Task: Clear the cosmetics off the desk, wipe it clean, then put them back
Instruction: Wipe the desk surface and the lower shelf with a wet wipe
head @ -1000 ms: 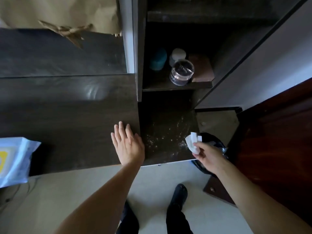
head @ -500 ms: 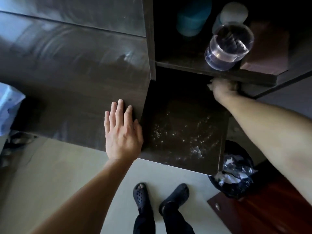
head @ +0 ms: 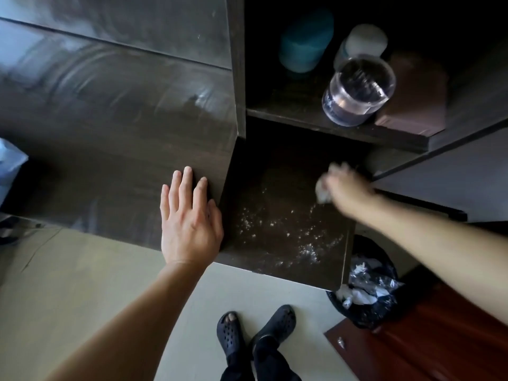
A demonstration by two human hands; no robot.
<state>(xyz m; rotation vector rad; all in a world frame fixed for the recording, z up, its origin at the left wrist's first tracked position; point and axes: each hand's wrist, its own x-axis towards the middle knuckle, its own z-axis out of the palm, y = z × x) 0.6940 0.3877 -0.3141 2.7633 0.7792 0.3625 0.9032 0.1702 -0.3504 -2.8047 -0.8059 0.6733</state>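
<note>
Right hand (head: 347, 185) motion-blurred, the white wipe (head: 322, 192) it holds just a smear. Wipes pack (head: 9, 163) cut by left edge. Teal jar (head: 303, 45) dim in shadow. Bin (head: 368, 295) partly behind desk (head: 110, 160) corner.

Place: a home, apparently a bedroom or dressing corner.
Furniture: dark wood desk (head: 110, 138) with a built-in shelf (head: 297, 116).
On the shelf: clear jar (head: 357, 92), teal jar (head: 305, 42), white-capped jar (head: 365, 41), the sort that hold cosmetics.
Floor: pale tiles (head: 82, 284); small bin (head: 371, 312) with black liner beside the desk.
Footwear: dark house clogs (head: 231, 334).
</note>
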